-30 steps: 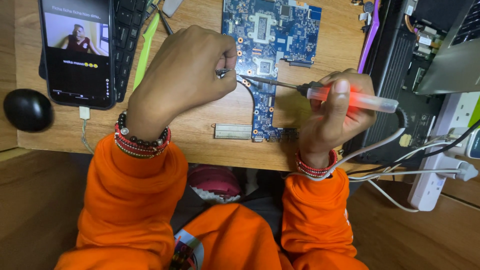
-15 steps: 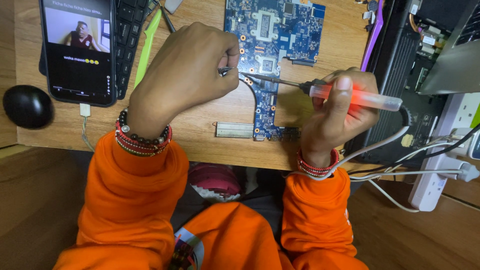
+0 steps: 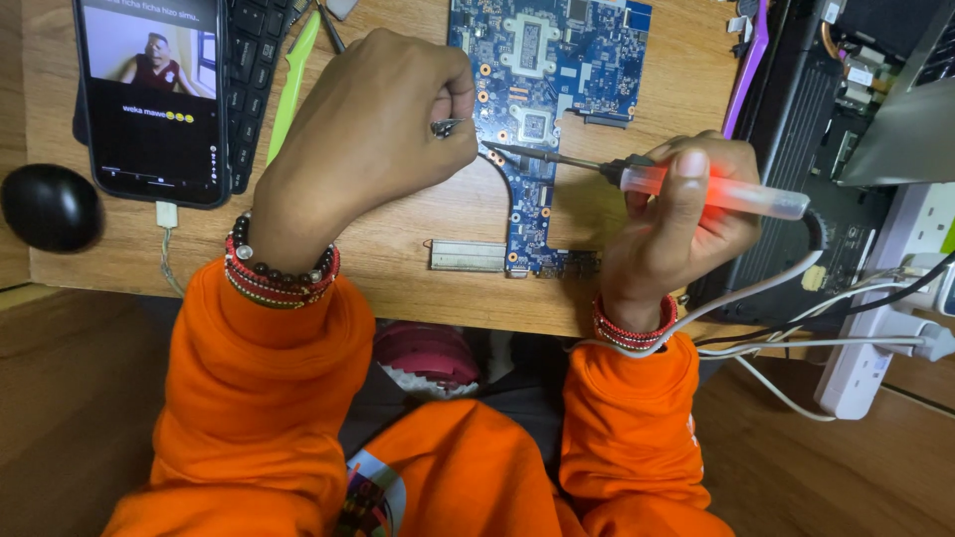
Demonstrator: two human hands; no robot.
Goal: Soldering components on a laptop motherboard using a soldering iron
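Camera inventory, one item: head view only, so I have no second view to overlap with it.

Position: worn on the person's head, above the near edge of the wooden surface (image 3: 398,268).

Facing: I look steeply down, almost straight, past the orange sleeves (image 3: 259,398) and the lap at the bottom of frame.

Range: close; the left hand (image 3: 368,129) and right hand (image 3: 676,219) fill the middle.

Coverage: the surface runs off the top edge, floor shows at both sides.
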